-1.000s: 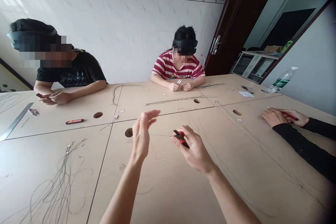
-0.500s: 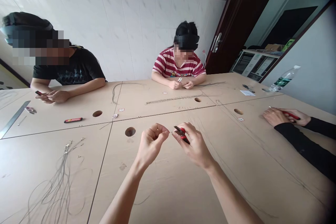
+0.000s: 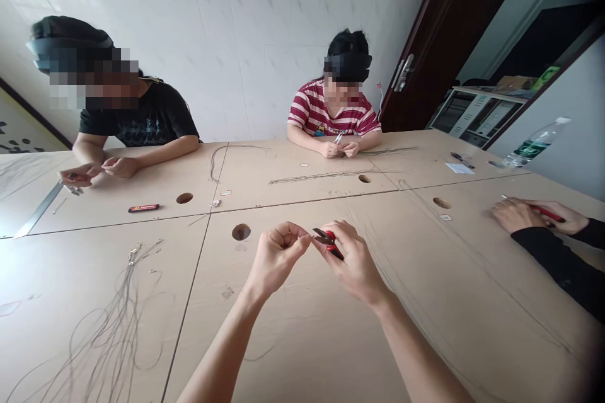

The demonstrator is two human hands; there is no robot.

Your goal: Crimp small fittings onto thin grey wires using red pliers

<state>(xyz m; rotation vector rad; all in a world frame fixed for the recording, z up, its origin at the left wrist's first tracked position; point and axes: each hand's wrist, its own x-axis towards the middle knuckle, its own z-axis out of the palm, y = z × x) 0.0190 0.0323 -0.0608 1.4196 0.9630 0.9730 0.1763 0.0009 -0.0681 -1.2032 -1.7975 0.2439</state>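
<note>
Close together above the middle of the table are my two hands. My left hand [image 3: 278, 258] is closed, thumb and forefinger pinched on something too small to make out. Red-handled pliers [image 3: 335, 250] are held in my right hand [image 3: 354, 267], their dark jaws pointing up and left. The right thumb and forefinger tips meet the left fingertips beside the jaws. Below the left wrist, a thin curved cord [image 3: 259, 356] shows on the table. A bundle of thin dark cords [image 3: 125, 296] with small metal ends lies to the left.
Two people sit across the table [image 3: 283, 327], working with their hands. At the right, a co-worker's hands [image 3: 524, 214] hold red-handled pliers. A red-and-black utility knife [image 3: 144, 208], a ruler [image 3: 40, 209], more cords [image 3: 321, 177] and a bottle [image 3: 536, 141] are around. Round holes [image 3: 241, 232] pierce the tabletop.
The view has shifted slightly, moving the surroundings rightward. My left fingertips have come in to meet my right ones, closing the small gap. The pliers stay in my right hand.
</note>
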